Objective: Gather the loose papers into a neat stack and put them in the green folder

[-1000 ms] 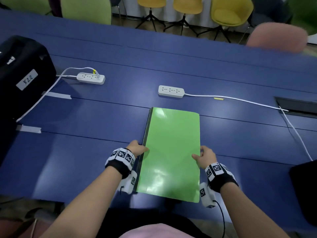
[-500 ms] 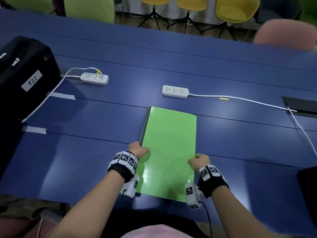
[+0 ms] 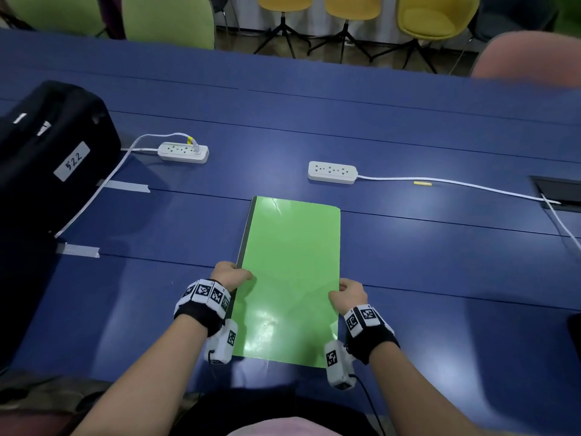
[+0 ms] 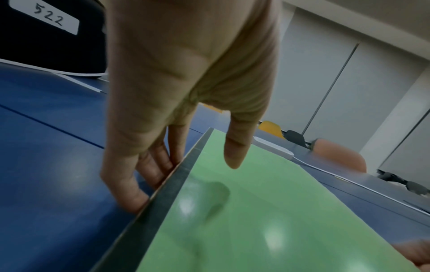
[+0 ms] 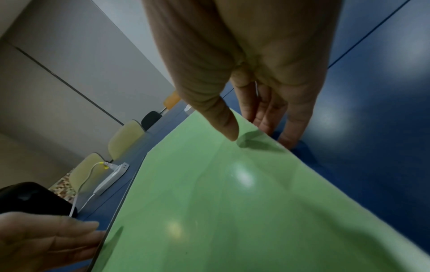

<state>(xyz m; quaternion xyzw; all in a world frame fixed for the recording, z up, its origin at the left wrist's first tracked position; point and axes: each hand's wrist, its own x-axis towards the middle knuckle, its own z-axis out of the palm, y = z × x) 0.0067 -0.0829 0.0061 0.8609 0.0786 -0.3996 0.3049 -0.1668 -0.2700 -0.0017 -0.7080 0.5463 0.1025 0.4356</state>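
At the far left a black case (image 3: 47, 158) with a label reading 522 sits on the blue surface (image 3: 440, 278), a white power strip (image 3: 183, 152) beside it with one plug in. Moving inward, our left hand (image 3: 231, 275) holds the green folder (image 3: 289, 278) at its dark spine: in the left wrist view the fingers (image 4: 130, 184) tuck down against the spine edge at the surface while the thumb hovers just over the cover, so this grip is a loose curl round the edge, not a tight clamp. The folder lies closed and flat in front of us, its long sides running away from us. Compared with a second ago it has been drawn a little nearer and squared up, and both hands have slid with it. No loose papers show anywhere on the surface, so we judge they are already inside, though we cannot see them through the cover. At the folder's open edge our right hand (image 3: 347, 294) pinches it, thumb tip on the cover and fingers (image 5: 267, 114) under the lip, which lifts slightly there. A second power strip (image 3: 332, 172) lies beyond, its cord (image 3: 456, 184) trailing right to a hatch (image 3: 559, 193) in the surface. The task looks all but finished; only letting go remains.
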